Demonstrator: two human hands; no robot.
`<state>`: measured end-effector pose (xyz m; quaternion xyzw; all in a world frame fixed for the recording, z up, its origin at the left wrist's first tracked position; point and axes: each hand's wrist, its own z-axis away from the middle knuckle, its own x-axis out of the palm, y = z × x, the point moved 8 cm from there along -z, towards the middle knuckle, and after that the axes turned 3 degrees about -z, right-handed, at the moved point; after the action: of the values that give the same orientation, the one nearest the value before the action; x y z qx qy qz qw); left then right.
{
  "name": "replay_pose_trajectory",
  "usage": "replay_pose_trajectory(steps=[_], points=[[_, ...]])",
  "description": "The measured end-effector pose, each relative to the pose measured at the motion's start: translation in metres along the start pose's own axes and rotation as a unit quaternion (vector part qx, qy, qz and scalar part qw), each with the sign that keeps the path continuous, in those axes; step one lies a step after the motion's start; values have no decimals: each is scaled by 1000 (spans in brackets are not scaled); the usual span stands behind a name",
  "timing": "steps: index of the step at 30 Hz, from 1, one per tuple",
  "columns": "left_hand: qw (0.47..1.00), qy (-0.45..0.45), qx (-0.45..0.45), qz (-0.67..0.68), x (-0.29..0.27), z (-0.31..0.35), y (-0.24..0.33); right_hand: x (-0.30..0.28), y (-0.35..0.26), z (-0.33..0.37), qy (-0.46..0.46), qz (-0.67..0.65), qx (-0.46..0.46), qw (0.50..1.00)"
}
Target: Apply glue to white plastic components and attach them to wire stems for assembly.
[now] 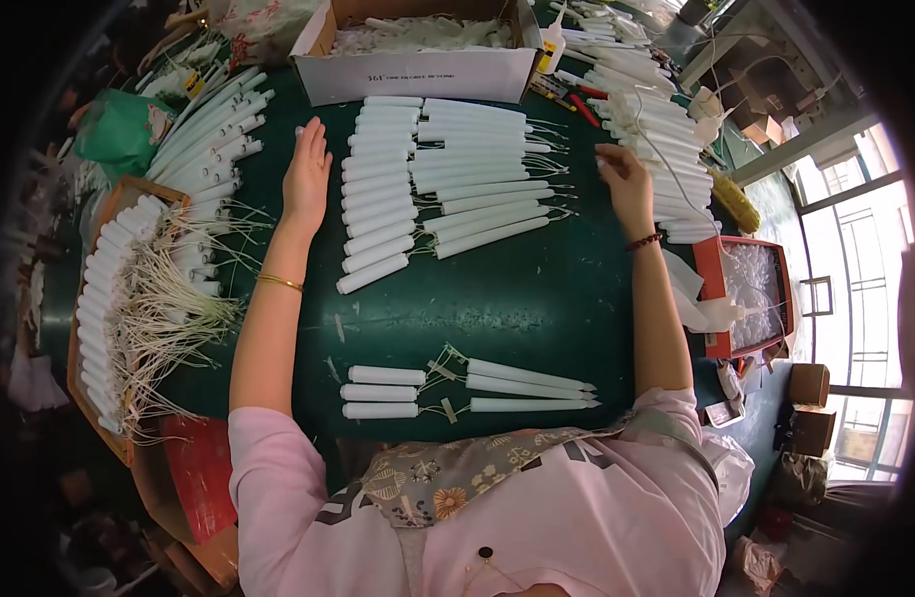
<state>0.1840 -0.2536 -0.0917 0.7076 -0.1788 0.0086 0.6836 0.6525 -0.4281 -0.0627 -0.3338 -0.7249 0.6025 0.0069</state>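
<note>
My left hand (306, 177) stands open, fingers stretched straight, on the left of a row of short white tubes (380, 187). These lie stacked side by side on the green table (457, 308). Longer white tubes (492, 154) lie to their right, with thin wires showing at the right ends. Beyond those wire ends is my right hand (628, 189), its fingers loosely bent and apart, with nothing visible in them. Closer to my body lie three short tubes (386, 375) joined by wires to three longer, pointed candle-shaped tubes (525, 383).
A white cardboard box (417, 80) stands at the back, beside a glue bottle (551, 45). At left, a wooden tray (127, 191) holds wired white tubes. More tubes (651, 119) are piled at right, near a red box (716, 289). Pliers (552, 92) lie behind.
</note>
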Motion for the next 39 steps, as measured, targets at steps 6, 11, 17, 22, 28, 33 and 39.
replay_pose_trajectory(steps=[6,11,17,22,28,33,39], points=[[998,-25,-40,45,33,-21,-13,22,-44,17,25,184,-213,959],[1000,-26,-12,6,29,-27,-5,50,-62,-17,-30,373,-172,911],[996,-74,-27,29,42,-32,-5,67,-39,-38,-101,343,-127,925],[999,-29,-12,-31,38,-27,-2,85,-55,-36,-119,322,-158,926],[964,-48,144,-220,13,51,55,61,-99,1,-126,227,-264,929],[780,-30,178,-599,-22,118,159,76,-108,80,-221,116,-179,952],[732,202,157,-632,-189,153,261,107,-140,121,-249,127,-279,919]])
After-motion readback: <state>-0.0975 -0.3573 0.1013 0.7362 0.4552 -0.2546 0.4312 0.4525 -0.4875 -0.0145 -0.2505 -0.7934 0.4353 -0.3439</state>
